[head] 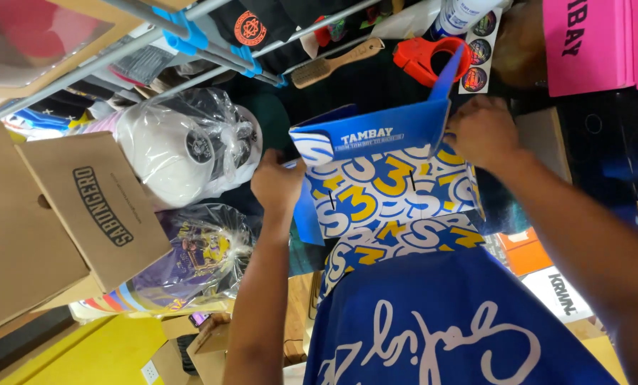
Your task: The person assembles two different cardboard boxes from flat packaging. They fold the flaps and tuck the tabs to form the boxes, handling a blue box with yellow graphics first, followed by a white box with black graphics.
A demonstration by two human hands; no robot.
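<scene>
I am holding a flat-pack blue cardboard box (376, 189) whose inside is printed with white, yellow and blue shapes. My left hand (278, 184) grips its left side flap. At the far right corner, my right hand (481, 132) presses on the raised blue wall. The far wall stands upright; the near panel lies flat towards my blue shirt (440, 321).
Two caps in clear plastic bags (190, 142) (197, 253) lie left of the box, next to an open brown cardboard box (62, 214). Beyond are a wooden brush (333, 63), a red tape dispenser (433, 57), round stickers (478, 53) and a pink box (597, 43).
</scene>
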